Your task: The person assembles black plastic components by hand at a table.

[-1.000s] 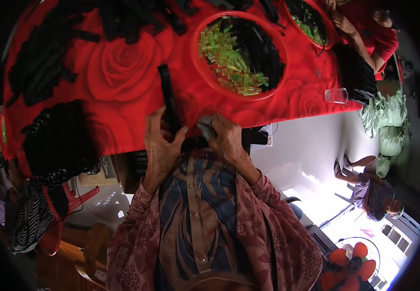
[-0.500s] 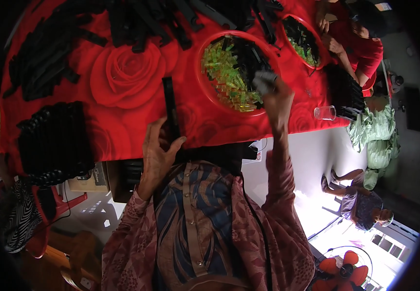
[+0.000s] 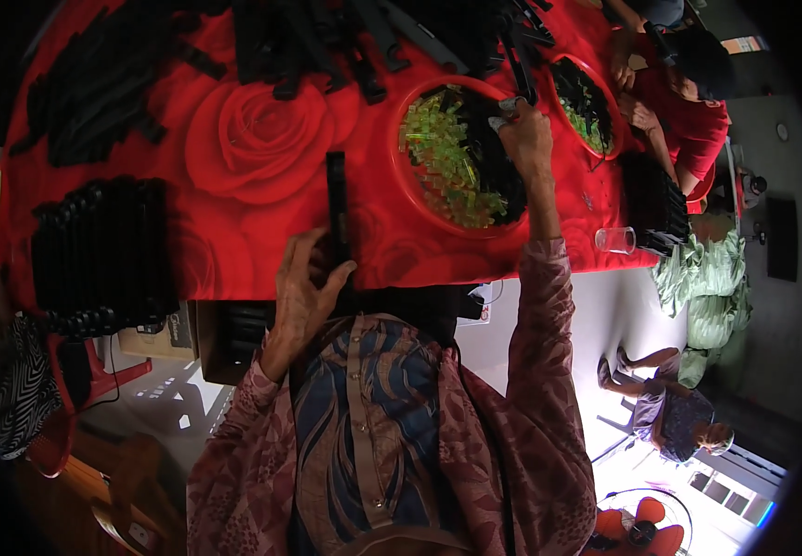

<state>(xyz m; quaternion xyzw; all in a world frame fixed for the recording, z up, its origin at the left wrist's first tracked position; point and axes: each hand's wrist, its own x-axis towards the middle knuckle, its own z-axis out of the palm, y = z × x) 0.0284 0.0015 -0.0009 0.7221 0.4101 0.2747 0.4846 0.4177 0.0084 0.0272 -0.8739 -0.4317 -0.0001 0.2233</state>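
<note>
My left hand [image 3: 313, 283] is closed round the lower end of a long black plastic strip [image 3: 336, 195], which stands up from the fingers at the table's near edge. My right hand [image 3: 528, 144] reaches over the right rim of a round red tray [image 3: 399, 171]. Grey coverings show at its fingertips, bent together at the near end of another black strip [image 3: 516, 69]; whether they grip it I cannot tell. In the tray, small yellow-green clear pieces [image 3: 438, 148] lie left of small black parts [image 3: 489, 139].
Loose black strips [image 3: 95, 83] heap at the far left, with a stacked row [image 3: 100, 255] nearer. A second red tray [image 3: 560, 69], a clear glass [image 3: 615, 241] and another black stack [image 3: 653, 199] are at right. A co-worker in red [image 3: 702, 130] sits beyond.
My right hand has moved away from me, from the tray's lower right to its upper right rim. My left hand keeps its hold on the strip. The view has shifted slightly.
</note>
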